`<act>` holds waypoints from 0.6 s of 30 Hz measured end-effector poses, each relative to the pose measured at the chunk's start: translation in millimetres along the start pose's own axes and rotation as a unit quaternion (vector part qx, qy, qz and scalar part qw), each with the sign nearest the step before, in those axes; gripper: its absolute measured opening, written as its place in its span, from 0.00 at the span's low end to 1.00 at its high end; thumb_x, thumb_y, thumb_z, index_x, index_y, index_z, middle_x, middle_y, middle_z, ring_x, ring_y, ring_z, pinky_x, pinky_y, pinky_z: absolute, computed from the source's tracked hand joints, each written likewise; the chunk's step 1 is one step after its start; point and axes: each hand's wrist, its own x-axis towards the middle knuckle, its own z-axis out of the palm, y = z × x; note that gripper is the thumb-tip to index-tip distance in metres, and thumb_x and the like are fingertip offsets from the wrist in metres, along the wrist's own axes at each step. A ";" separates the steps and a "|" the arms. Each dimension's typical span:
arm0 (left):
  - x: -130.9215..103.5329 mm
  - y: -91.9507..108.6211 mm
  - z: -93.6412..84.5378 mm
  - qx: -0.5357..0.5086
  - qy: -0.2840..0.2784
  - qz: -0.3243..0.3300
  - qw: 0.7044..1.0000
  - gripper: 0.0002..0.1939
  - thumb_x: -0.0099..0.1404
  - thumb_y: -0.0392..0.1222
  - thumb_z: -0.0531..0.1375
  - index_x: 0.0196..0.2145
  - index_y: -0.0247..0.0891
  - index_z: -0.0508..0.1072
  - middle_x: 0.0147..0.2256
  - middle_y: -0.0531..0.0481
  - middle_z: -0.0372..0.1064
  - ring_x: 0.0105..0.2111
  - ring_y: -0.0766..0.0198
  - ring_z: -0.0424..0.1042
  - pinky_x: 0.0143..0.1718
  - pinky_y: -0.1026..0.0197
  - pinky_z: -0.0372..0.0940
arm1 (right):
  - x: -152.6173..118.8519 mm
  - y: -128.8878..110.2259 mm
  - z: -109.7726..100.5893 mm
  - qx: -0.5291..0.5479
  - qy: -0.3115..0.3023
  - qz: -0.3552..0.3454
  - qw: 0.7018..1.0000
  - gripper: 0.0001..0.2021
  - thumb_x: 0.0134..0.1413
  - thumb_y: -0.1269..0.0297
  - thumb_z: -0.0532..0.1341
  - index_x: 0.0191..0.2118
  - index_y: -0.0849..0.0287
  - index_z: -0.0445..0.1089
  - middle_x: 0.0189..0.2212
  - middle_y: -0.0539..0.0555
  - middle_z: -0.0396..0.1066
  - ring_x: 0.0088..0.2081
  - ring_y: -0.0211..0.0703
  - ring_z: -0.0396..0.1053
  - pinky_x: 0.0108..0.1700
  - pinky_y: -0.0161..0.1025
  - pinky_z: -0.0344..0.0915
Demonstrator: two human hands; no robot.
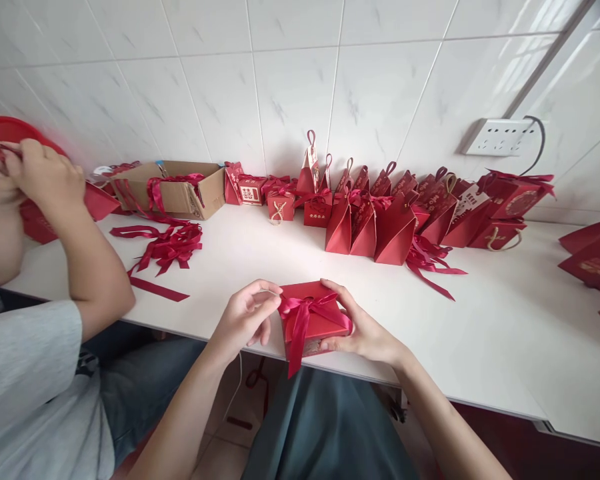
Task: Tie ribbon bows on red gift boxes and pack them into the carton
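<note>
The red gift box (325, 325) sat at the near edge of the white table (260, 260), between the person's two hands, with a shiny ribbon bow (306, 307) tied across its top and one tail hanging down the front. The right hand (363, 337) grasped the gift box from its right side, fingers at the back corner and thumb against the front. The left hand (247, 317) was at the left side, thumb and forefinger brought together by the bow's left loop, the other fingers loosely curled; whether it pinched the ribbon could not be told.

Against the wall, a small box (251, 194) bore a pale square label with the red double happiness character 囍. A dark red box (317, 215) had a row of gold Chinese characters on its front, too small to read with certainty. Several of the looped paper bags (397, 233) behind carried pale lettering that was partly covered and could not be made out. Gold print on the large bag (597, 267) at the far right was blurred.

Loose ribbons (173, 247) lay in front of an open cardboard box (213, 193), beside a co-worker in a grey sleeve (30, 353)
</note>
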 end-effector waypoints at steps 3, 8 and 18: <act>-5.0 -5.8 -4.7 0.015 0.079 -0.004 0.997 0.15 0.57 0.51 0.61 0.36 0.39 0.66 0.27 0.54 0.68 0.14 0.73 0.61 0.10 0.72 0.43 | -0.6 -0.9 0.3 0.002 0.002 0.001 1.000 0.45 0.43 0.58 0.69 0.64 0.48 0.45 0.61 0.57 0.47 0.59 0.51 0.55 0.58 0.47 0.60; -3.2 -5.0 -4.3 0.075 0.069 -0.067 0.993 0.23 0.62 0.58 0.51 0.20 0.37 0.60 0.13 0.59 0.51 0.10 0.75 0.50 0.12 0.70 0.43 | -0.5 -3.2 1.5 -0.014 0.007 0.005 1.000 0.43 0.43 0.58 0.68 0.63 0.49 0.46 0.61 0.58 0.48 0.60 0.53 0.53 0.59 0.50 0.57; -4.4 -11.8 12.6 0.072 0.009 -0.013 0.997 0.19 0.62 0.55 0.54 0.23 0.39 0.60 0.18 0.58 0.58 0.15 0.71 0.59 0.14 0.69 0.51 | -9.1 2.9 10.1 -0.078 0.092 -0.055 0.991 0.49 0.43 0.55 0.69 0.64 0.47 0.36 0.63 0.62 0.44 0.64 0.55 0.47 0.58 0.55 0.57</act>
